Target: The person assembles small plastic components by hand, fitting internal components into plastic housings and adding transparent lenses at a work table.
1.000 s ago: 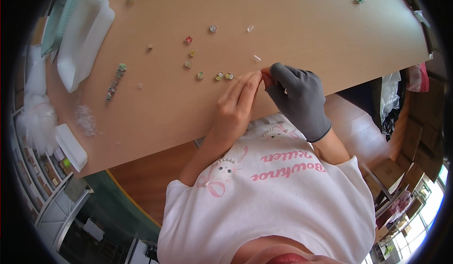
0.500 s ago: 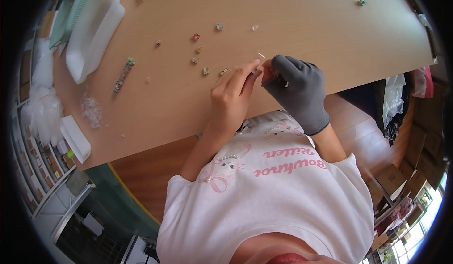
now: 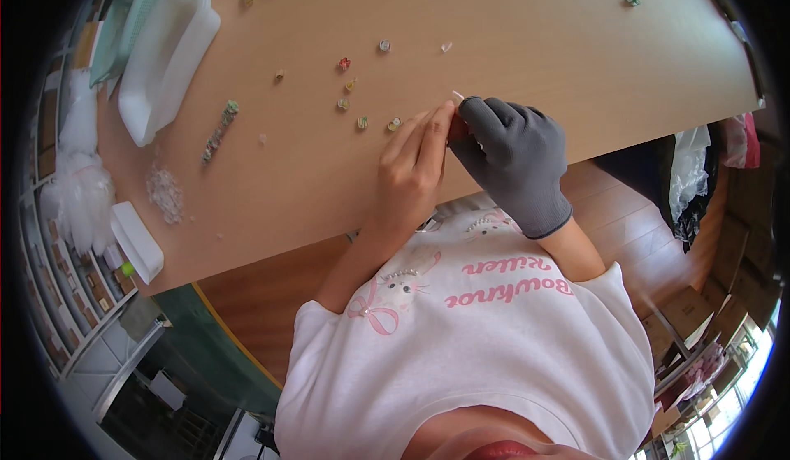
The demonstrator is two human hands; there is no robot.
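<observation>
My bare left hand [image 3: 414, 160] and my right hand [image 3: 520, 160], in a grey glove, meet fingertip to fingertip over the table's near part. A thin white strip [image 3: 457, 95] pokes out past the right glove's bent fingers, which are closed on it. The left fingers are pinched together against the right ones; what lies between them is hidden. Just left of my left fingertips lies a small yellowish patterned piece [image 3: 395, 123]. Farther left are a green piece [image 3: 362, 122], two yellowish ones, a red piece [image 3: 344, 64] and a grey one [image 3: 384, 46].
A stacked row of small pieces [image 3: 220, 132] lies to the left, near a heap of clear bits [image 3: 165, 194]. A long white tray [image 3: 169, 57], a green basket [image 3: 123, 32] and a small white box [image 3: 137, 242] line the left edge. A clear bit [image 3: 447, 47] lies ahead.
My left hand has shifted slightly right and closed up against the right hand. The white strip now sits against the gloved fingers, and the gap between the hands has narrowed.
</observation>
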